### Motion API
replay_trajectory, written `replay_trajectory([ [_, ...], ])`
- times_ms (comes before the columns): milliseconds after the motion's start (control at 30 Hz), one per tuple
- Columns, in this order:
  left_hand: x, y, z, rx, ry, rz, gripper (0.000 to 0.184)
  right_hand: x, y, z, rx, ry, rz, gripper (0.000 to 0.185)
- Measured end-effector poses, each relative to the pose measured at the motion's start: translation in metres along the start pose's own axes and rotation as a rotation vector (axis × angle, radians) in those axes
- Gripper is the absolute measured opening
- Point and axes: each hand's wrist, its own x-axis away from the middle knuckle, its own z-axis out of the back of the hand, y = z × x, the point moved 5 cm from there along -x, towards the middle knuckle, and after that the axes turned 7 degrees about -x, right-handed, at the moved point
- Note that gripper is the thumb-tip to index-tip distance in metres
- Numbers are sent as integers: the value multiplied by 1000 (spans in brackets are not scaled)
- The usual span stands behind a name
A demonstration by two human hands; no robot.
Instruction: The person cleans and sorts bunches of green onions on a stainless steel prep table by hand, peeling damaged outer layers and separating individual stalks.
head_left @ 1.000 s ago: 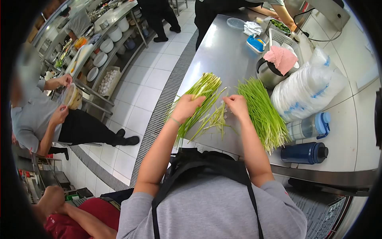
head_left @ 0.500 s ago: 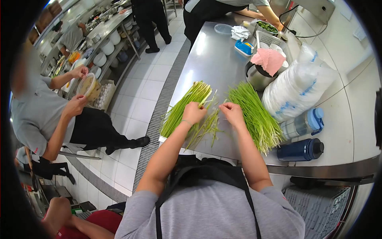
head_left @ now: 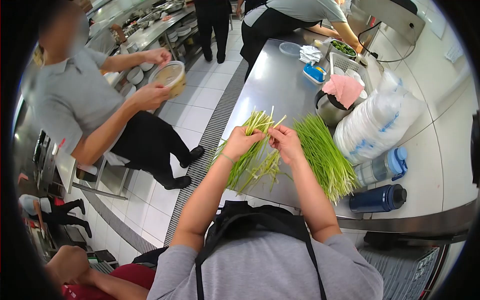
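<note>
My left hand (head_left: 243,142) is closed on some green stalks at the left bunch (head_left: 232,172), whose pale ends point away from me. Close beside it, my right hand (head_left: 286,142) pinches the pale end of a stalk (head_left: 278,121). The two hands nearly touch at the fingertips. Below them, a small loose heap of yellowish trimmings (head_left: 266,169) lies on the steel table (head_left: 280,70). Right of my right hand is a larger bunch of green stalks (head_left: 325,157), lying flat.
A steel jug (head_left: 331,109) under a pink cloth (head_left: 343,90), bagged white containers (head_left: 377,122) and two bottles (head_left: 382,167) (head_left: 378,198) line the right side. A blue-and-white object (head_left: 314,73) lies farther back. At left, a person (head_left: 85,100) holds a tub (head_left: 170,79).
Both hands have come together over the left bunch, and a stalk now shows at my right fingertips. The person with the tub has come nearer on the left.
</note>
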Motion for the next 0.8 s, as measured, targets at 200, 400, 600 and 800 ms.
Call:
replay_trajectory([
  [200,11,13,13,62,33,77,11,1,0,18,998,292,458,22],
  [400,6,-1,7,-32,83,-34,11,14,-15,-18,367,193,275,24],
  [600,18,17,4,-22,103,-83,11,17,-11,-22,135,72,135,14],
  [800,30,21,5,106,5,65,10,22,-27,-13,417,73,297,11],
])
